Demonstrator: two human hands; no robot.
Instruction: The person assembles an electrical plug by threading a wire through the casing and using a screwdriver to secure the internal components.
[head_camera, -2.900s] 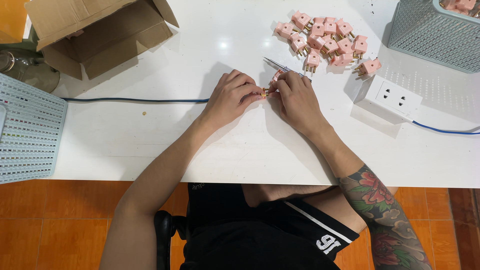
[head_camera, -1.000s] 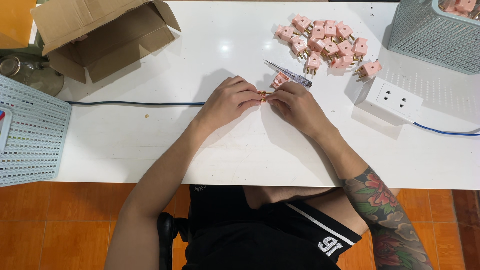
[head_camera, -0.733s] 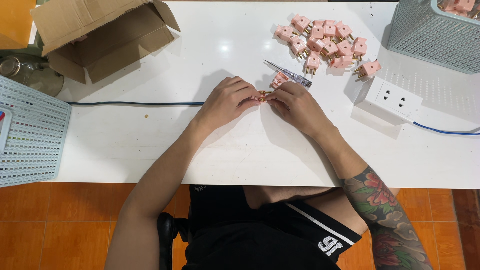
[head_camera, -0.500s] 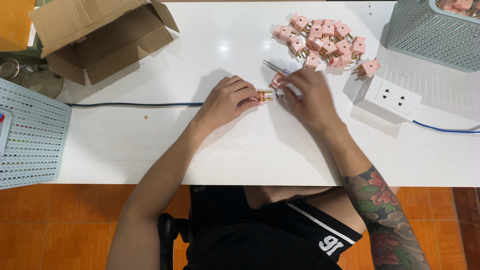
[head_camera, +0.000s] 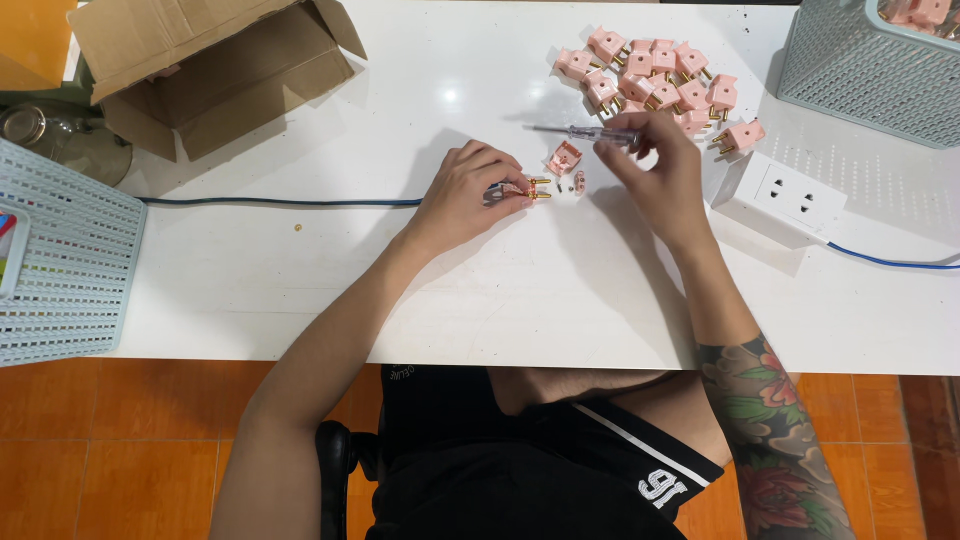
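While the left hand (head_camera: 468, 192) pinches the end of a blue cable (head_camera: 280, 202) with two gold pins (head_camera: 538, 188) sticking out toward 3 o'clock, the right hand (head_camera: 655, 165) closes its fingers around a thin screwdriver (head_camera: 585, 132). The screwdriver lies flat, its tip pointing to 9 o'clock.

Between the two hands, an open pink plug shell (head_camera: 563, 158) lies on the white table (head_camera: 500, 290), with a tiny pink piece (head_camera: 579, 181) just beside it. So this plug looks only half built: the pins are on the cable, but the shell is not yet closed around them.

At 12 o'clock from the right hand sits a pile of pink plugs (head_camera: 655, 75) that look whole. A white socket block (head_camera: 785, 198) rests at 3 o'clock, and an open cardboard box (head_camera: 215, 70) sits far off at 10 o'clock.
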